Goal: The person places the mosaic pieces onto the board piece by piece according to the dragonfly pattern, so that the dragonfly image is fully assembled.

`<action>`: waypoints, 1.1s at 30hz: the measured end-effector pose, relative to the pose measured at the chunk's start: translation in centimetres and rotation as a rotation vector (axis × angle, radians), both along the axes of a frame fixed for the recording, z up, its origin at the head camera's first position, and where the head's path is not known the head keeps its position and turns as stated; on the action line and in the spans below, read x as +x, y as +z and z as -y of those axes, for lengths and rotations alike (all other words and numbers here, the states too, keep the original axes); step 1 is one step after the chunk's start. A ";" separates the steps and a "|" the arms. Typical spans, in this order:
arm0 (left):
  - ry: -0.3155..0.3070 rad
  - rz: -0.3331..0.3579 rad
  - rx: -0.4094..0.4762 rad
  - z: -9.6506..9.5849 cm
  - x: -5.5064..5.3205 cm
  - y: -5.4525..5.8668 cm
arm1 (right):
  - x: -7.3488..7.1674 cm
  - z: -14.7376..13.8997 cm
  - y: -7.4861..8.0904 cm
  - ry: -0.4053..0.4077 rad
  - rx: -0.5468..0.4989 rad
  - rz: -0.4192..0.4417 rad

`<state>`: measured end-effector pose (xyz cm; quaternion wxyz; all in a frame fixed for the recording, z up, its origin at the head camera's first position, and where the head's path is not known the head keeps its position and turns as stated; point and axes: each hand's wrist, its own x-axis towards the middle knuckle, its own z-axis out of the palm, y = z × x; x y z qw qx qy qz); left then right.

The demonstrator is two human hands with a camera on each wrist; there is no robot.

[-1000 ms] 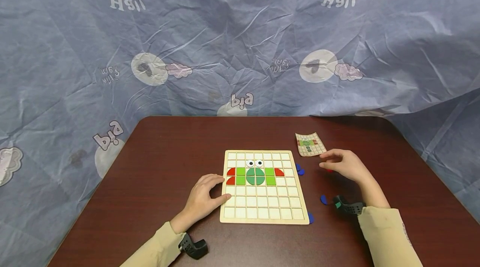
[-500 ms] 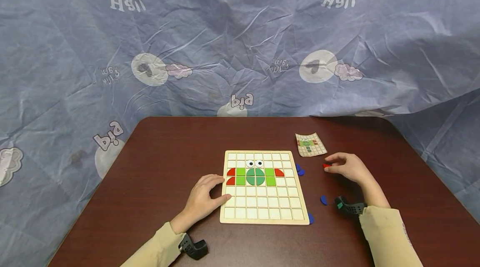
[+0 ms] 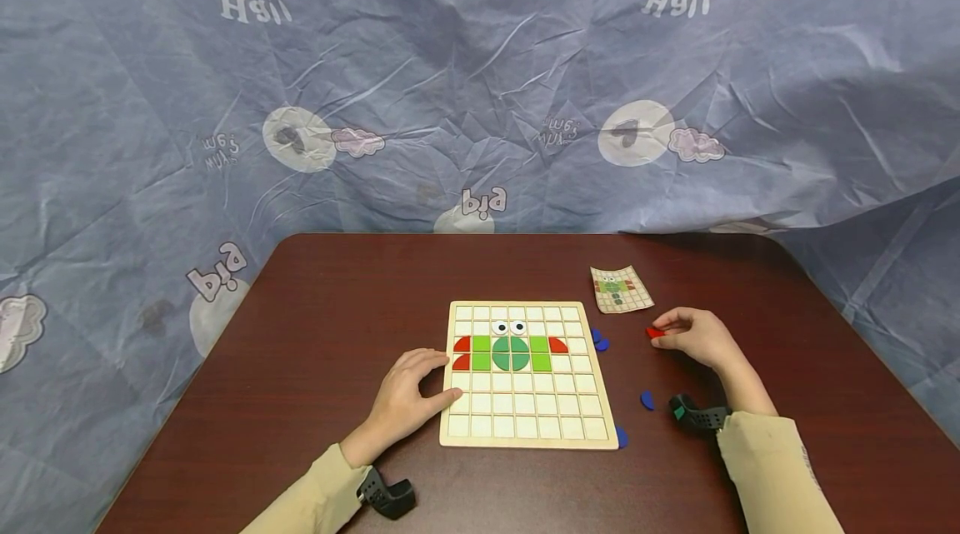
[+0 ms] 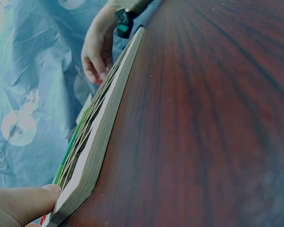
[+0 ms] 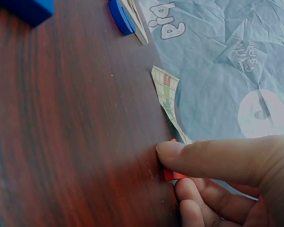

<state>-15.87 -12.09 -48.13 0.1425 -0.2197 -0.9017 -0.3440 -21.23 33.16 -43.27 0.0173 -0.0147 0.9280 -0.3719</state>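
In the head view a square wooden grid board (image 3: 525, 430) lies on the table. It carries dark green pieces forming a circle (image 3: 511, 353), light green squares, red quarter-round pieces at both sides and two eye pieces (image 3: 510, 326). My left hand (image 3: 408, 396) rests at the board's left edge, thumb on the rim; the left wrist view shows the thumb (image 4: 35, 203) against it. To the right of the board, my right hand (image 3: 697, 336) pinches a small red puzzle piece (image 3: 655, 332) between thumb and fingers, low over the table. Fingers partly hide the red piece (image 5: 170, 174) in the right wrist view.
A picture card (image 3: 622, 291) with a matching-looking grid figure lies behind the red piece. Blue pieces (image 3: 602, 344) lie by the board's right edge, another blue piece (image 3: 622, 436) at its near right corner, and one more blue piece (image 3: 647, 400) nearer the right wrist.
My right hand has moved slightly down and right, and its thumb and fingers have come together on the red puzzle piece. The left hand and the board have stayed put.
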 end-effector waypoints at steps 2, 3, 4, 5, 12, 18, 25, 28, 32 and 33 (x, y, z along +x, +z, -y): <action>0.000 -0.001 -0.001 0.0 0.0 0.0 | -0.1 0.0 -0.1 0.005 -0.001 -0.006; 0.000 -0.001 -0.001 0.0 0.0 0.0 | -0.1 0.0 -0.1 0.006 -0.002 -0.005; 0.000 0.000 0.000 0.0 0.0 0.0 | -0.1 0.0 -0.2 0.006 -0.007 0.000; 0.000 -0.001 0.000 0.0 0.0 0.0 | -0.1 0.0 -0.2 0.008 -0.011 0.005; -0.005 -0.008 0.002 0.1 0.0 0.0 | 0.0 0.1 -0.1 0.038 -0.031 0.019; -0.008 -0.005 0.004 0.1 0.0 0.0 | 0.0 0.3 0.0 0.042 0.009 0.017; -0.011 -0.005 0.013 0.0 0.0 0.0 | 0.1 0.7 0.8 0.035 -0.001 0.004; -0.011 -0.006 0.017 0.0 0.0 0.1 | 0.2 1.1 1.3 0.093 -0.035 -0.020; -0.013 -0.004 0.020 0.0 0.1 0.1 | 0.4 1.8 2.0 0.166 -0.051 -0.067; -0.013 -0.005 0.019 0.0 0.1 0.1 | 0.4 2.0 2.1 0.172 -0.052 -0.074</action>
